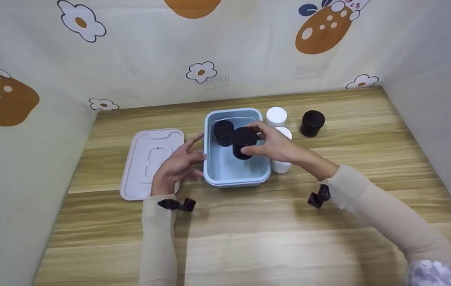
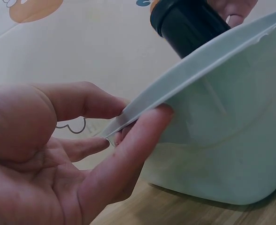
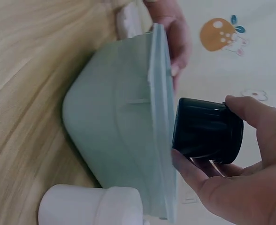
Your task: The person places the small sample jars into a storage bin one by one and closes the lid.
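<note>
The right hand (image 1: 275,145) holds a black jar (image 1: 245,137) over a blue tub (image 1: 231,171) (the left hand (image 1: 178,163) touches its side).

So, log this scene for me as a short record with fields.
Left hand: holds the rim of the light blue bin
Right hand: holds a black jar over the bin
Inside bin: second black jar
Right of bin: white jars, third black jar
Left of bin: pale lid
Surface: wood-grain tabletop
</note>
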A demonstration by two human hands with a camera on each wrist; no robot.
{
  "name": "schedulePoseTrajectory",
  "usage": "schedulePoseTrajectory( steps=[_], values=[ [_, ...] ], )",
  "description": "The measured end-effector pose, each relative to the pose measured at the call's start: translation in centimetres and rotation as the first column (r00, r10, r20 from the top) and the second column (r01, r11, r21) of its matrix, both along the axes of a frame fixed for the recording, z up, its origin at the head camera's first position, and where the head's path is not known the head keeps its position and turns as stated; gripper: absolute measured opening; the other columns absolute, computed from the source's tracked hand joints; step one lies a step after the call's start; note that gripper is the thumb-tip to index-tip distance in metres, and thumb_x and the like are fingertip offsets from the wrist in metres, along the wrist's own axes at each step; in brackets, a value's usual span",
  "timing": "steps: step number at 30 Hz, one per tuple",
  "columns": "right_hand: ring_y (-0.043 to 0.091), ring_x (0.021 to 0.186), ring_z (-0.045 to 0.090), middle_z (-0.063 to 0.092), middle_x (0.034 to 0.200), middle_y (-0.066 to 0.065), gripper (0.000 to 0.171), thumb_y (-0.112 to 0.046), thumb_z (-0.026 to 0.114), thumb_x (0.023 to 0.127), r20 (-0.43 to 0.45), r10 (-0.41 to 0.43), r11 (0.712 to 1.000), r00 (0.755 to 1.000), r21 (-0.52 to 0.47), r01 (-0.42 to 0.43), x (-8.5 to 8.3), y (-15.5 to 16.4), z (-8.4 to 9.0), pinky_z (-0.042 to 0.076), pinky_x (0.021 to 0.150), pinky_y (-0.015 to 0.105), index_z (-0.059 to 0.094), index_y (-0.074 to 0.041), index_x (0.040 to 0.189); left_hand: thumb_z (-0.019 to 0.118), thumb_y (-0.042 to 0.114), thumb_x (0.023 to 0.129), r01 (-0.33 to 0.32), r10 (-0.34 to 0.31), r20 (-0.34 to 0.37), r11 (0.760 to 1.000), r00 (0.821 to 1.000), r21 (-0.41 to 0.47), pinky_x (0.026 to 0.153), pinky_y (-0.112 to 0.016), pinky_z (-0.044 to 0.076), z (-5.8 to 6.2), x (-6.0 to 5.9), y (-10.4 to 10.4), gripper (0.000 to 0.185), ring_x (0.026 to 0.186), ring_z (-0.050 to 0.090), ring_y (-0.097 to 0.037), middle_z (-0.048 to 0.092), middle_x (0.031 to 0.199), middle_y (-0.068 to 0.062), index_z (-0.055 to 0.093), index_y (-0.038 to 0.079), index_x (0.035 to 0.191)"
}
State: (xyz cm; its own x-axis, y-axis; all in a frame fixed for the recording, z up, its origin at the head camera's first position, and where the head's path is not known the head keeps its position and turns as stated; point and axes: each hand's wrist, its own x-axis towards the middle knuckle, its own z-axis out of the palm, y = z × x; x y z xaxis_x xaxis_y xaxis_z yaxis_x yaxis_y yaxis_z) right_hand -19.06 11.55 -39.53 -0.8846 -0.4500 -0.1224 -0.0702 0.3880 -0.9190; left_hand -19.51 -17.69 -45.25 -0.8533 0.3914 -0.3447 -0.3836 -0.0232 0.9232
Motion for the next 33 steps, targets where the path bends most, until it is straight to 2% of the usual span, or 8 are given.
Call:
schedulePoseTrajectory(
  steps=[4,7,10,15,20,25,33],
  values=[
    [0.038,0.133,0.052,0.052,0.141,0.019,0.069,-0.018,0.078,0.085,-0.016,0.018,0.998,1.000,0.059,-0.017,-0.4,-0.9,-0.5,0.048,0.110,0.047,0.045,-0.004,0.143,0.057,-0.003,0.092,0.004,-0.004,0.000,1.000,1.000,0.004,0.054,-0.032,0.064,0.0,-0.1,-0.1,0.078,0.104,0.062,-0.024,0.066,0.087,-0.006,0.025,0.024,0.159],
    [0.040,0.133,0.050,0.052,0.142,0.020,0.070,-0.017,0.079,0.084,-0.036,0.027,0.997,0.999,0.071,-0.024,-0.5,-1.5,-0.9,0.044,0.114,0.053,0.046,-0.005,0.145,0.057,-0.003,0.093,0.002,-0.002,0.005,1.000,1.000,0.006,0.055,-0.032,0.064,-0.1,-0.2,-0.1,0.078,0.102,0.062,-0.023,0.064,0.084,-0.005,0.026,0.024,0.159],
    [0.041,0.132,0.051,0.052,0.143,0.021,0.071,-0.015,0.080,0.083,-0.061,0.034,0.996,0.998,0.084,-0.028,-0.5,-2.1,-1.2,0.045,0.114,0.052,0.046,-0.005,0.145,0.057,-0.003,0.093,-0.004,0.003,0.011,1.000,1.000,0.014,0.055,-0.033,0.064,0.0,-0.2,-0.1,0.078,0.103,0.064,-0.024,0.066,0.089,-0.008,0.026,0.024,0.159],
    [0.040,0.129,0.055,0.053,0.141,0.022,0.072,-0.018,0.081,0.082,-0.084,0.039,0.986,0.996,0.168,-0.024,-0.4,-3.0,-1.4,0.047,0.112,0.049,0.046,-0.005,0.144,0.057,-0.004,0.093,0.002,-0.003,0.017,1.000,1.000,0.029,0.054,-0.033,0.064,-0.2,-0.2,-0.1,0.079,0.106,0.066,-0.027,0.068,0.107,-0.015,0.022,0.022,0.160],
    [0.040,0.127,0.055,0.053,0.140,0.024,0.072,-0.016,0.081,0.081,-0.052,0.024,0.982,0.998,0.191,-0.014,-0.5,-3.9,-1.7,0.048,0.111,0.046,0.045,0.000,0.142,0.056,-0.004,0.093,0.004,-0.005,0.015,0.999,1.000,0.037,0.054,-0.033,0.064,-0.3,-0.3,0.0,0.079,0.106,0.065,-0.026,0.069,0.099,-0.011,0.023,0.023,0.159],
    [0.038,0.129,0.055,0.054,0.139,0.024,0.073,-0.015,0.083,0.079,-0.038,0.012,0.975,0.999,0.224,-0.003,-0.9,-4.7,-2.1,0.048,0.111,0.044,0.045,0.000,0.140,0.056,-0.004,0.093,-0.001,0.000,0.017,1.000,1.000,0.030,0.053,-0.031,0.063,-0.3,-0.2,0.0,0.079,0.103,0.063,-0.023,0.067,0.087,-0.005,0.023,0.022,0.160],
    [0.035,0.124,0.058,0.058,0.135,0.025,0.073,-0.015,0.084,0.078,-0.053,0.013,0.967,0.999,0.254,0.001,-1.1,-5.6,-2.9,0.048,0.111,0.042,0.046,0.002,0.138,0.058,-0.003,0.093,0.005,-0.005,0.023,1.000,1.000,0.024,0.055,-0.033,0.064,0.0,-0.1,0.0,0.080,0.106,0.064,-0.027,0.068,0.103,-0.013,0.023,0.024,0.160]
  ],
)
